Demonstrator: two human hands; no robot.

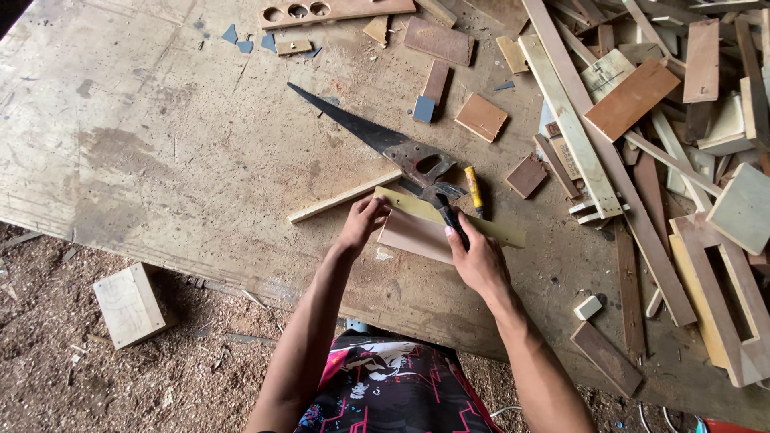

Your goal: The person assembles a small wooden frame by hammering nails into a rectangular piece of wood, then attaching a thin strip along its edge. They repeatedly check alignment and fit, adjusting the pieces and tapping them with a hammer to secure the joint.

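My right hand grips the dark handle of a claw hammer, whose metal head rests over a yellowish flat strip. That strip lies across a pale pink board. My left hand pinches the strip's left end, fingers on its edge. A hand saw with a dark blade and rusty handle lies just beyond, pointing up-left. A thin wooden slat runs left from under the strip. A small yellow-handled tool lies beside the hammer head.
The worn plywood worktable has its front edge near me; sawdust floor and a wood block lie below left. Scrap planks and offcuts pile up at the right. A board with three round holes sits at the back.
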